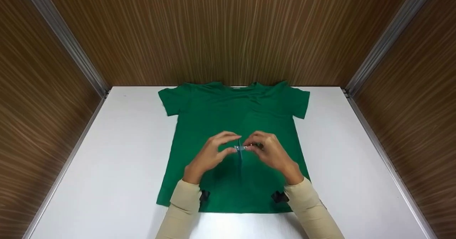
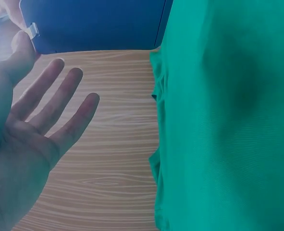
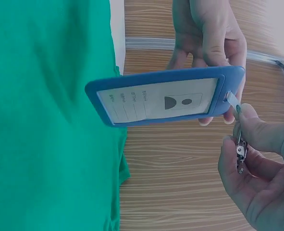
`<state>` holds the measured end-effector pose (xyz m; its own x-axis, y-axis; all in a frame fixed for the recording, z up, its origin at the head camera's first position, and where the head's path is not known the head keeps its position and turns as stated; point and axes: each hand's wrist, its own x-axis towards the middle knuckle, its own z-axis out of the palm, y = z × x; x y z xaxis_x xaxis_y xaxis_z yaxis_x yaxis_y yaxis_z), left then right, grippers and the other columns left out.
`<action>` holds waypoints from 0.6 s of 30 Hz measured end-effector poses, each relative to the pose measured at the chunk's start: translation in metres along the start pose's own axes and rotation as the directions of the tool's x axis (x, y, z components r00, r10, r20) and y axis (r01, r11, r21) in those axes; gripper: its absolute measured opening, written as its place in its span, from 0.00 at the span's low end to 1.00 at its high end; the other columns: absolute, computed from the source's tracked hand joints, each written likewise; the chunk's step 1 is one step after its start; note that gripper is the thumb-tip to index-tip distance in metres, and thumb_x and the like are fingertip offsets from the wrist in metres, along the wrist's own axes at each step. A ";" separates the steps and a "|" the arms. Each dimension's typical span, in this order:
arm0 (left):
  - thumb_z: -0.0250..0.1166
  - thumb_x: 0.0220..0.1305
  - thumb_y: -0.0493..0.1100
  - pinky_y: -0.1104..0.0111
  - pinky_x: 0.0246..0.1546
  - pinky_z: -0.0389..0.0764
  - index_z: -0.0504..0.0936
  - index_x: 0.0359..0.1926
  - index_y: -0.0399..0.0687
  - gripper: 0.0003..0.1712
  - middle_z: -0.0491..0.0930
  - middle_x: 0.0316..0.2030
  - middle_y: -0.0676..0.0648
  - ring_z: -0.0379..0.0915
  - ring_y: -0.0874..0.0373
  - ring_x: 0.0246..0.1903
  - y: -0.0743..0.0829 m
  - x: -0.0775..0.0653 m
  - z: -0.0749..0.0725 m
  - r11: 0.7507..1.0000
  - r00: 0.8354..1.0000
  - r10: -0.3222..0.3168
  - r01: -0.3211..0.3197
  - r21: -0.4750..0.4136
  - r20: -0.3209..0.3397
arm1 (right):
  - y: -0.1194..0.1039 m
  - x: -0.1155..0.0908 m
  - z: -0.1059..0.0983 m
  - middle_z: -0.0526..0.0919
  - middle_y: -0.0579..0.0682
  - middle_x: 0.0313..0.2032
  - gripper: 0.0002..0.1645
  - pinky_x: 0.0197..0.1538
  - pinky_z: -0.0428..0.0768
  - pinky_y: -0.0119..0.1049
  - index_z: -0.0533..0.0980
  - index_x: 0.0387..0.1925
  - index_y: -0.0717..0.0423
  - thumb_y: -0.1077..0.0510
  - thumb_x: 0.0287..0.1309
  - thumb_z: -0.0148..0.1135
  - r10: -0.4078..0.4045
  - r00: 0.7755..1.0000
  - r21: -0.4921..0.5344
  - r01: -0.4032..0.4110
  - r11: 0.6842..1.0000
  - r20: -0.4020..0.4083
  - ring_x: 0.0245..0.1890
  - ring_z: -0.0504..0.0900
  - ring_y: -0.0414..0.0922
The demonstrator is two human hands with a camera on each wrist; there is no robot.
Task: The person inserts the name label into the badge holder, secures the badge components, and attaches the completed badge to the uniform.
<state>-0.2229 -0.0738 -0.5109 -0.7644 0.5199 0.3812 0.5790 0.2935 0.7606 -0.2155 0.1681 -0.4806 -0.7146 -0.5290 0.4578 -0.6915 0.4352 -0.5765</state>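
A blue ID badge holder with a printed card behind its window hangs between the hands above a green T-shirt. My left hand pinches its slotted end with thumb and index finger; the other fingers extend loosely. In the right wrist view, a short clear strap passes through the slot and joins a metal clip. My right hand pinches this clip and strap end between thumb and fingers. From the left wrist view, only the holder's plain back shows.
The T-shirt lies spread flat on a white table, its neckline toward the back. Wood-grain panels enclose the back and sides, with metal rails along their corners.
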 end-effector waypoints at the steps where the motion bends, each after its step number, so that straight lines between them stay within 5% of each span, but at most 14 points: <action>1: 0.66 0.71 0.44 0.55 0.66 0.78 0.81 0.65 0.48 0.23 0.79 0.62 0.43 0.76 0.49 0.64 0.000 0.000 0.000 1.000 1.000 0.003 -0.003 -0.003 0.000 | 0.000 0.000 0.000 0.87 0.52 0.38 0.04 0.34 0.83 0.30 0.87 0.38 0.57 0.63 0.65 0.68 -0.001 1.000 0.000 0.001 1.000 -0.002 0.34 0.84 0.42; 18: 0.63 0.73 0.43 0.54 0.64 0.79 0.86 0.58 0.44 0.17 0.78 0.61 0.38 0.77 0.45 0.62 -0.001 0.000 0.003 0.999 0.999 0.048 -0.047 -0.025 0.013 | -0.002 0.000 0.002 0.89 0.56 0.37 0.04 0.39 0.89 0.38 0.87 0.37 0.62 0.66 0.59 0.72 0.011 0.999 0.075 -0.008 0.997 -0.040 0.36 0.89 0.46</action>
<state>-0.2229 -0.0718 -0.5127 -0.7322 0.5436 0.4104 0.6073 0.2482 0.7547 -0.2145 0.1660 -0.4806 -0.7257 -0.4946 0.4782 -0.6760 0.3833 -0.6294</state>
